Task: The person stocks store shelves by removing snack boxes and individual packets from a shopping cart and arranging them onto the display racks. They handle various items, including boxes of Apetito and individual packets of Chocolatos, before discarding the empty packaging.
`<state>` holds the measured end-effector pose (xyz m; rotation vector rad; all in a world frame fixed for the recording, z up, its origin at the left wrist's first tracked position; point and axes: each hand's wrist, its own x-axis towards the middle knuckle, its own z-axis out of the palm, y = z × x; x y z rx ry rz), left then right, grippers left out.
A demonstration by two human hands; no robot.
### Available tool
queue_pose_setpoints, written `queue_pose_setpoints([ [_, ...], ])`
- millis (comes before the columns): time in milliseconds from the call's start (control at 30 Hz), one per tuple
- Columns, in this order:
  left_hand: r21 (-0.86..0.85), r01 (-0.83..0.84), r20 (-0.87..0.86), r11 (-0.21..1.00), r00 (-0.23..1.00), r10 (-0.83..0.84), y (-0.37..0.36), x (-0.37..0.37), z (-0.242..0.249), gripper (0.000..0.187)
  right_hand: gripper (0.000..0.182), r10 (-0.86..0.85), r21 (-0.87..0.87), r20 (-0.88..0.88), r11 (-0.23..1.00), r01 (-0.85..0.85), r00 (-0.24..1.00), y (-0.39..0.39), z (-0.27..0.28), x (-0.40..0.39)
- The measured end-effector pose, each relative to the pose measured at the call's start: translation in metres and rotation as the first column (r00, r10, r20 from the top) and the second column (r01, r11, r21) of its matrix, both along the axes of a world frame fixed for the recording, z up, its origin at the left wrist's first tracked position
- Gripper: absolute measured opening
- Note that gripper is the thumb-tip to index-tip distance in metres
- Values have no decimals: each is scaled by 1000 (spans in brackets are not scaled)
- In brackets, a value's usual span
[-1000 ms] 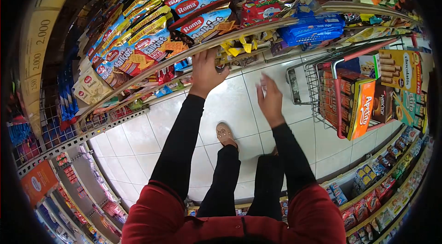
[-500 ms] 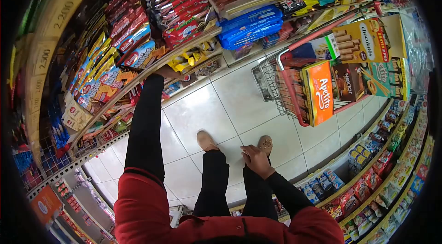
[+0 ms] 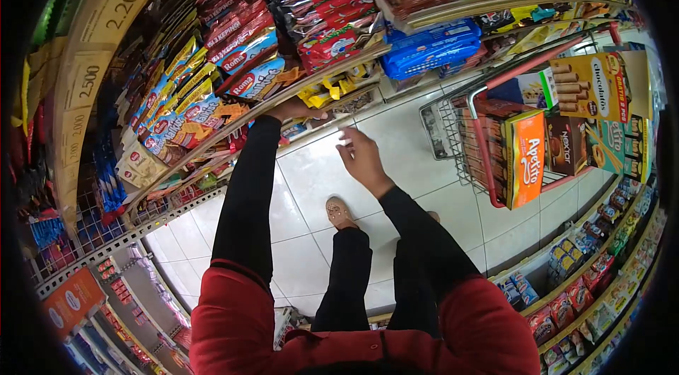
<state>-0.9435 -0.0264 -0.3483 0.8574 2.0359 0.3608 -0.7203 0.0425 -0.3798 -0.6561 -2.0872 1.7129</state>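
My left hand reaches in at the lower shelf, just under the edge of the upper one, beside yellow packets; part of it is hidden, and whether it holds anything is unclear. My right hand is raised over the white floor, fingers apart and bent, with nothing visible in it. Above my left hand, blue Roma packets and red packets lie in rows on the upper shelf. A large blue pack sticks out from the shelf to the right of them.
A cart with red bars stands at the right, holding an orange Apetito box, a yellow Chocolatos box and others. Another stocked shelf curves along the lower right. Price labels line the left shelf edge.
My right hand has risen from near my right leg towards the shelf, and its fingers have spread. My left hand remains at the shelf. The view has shifted, moving shelf and cart rightwards.
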Motion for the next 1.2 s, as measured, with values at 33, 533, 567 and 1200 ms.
queue_pose_setpoints([
  [33,22,77,-82,997,994,-75,-2,-4,-6,97,26,-28,-41,-6,999,27,1000,-3,0,-20],
  [533,-7,159,-264,987,952,-155,-61,-35,-21,74,53,-364,-641,4,714,282,932,-57,-11,-101],
  [567,-5,162,-273,987,949,-157,-63,-35,-22,73,53,-368,-640,5,713,286,930,-57,-9,-101],
  [1200,4,158,-438,988,888,-140,-27,-39,-44,59,28,-342,-769,342,433,470,875,-42,-39,-109],
])
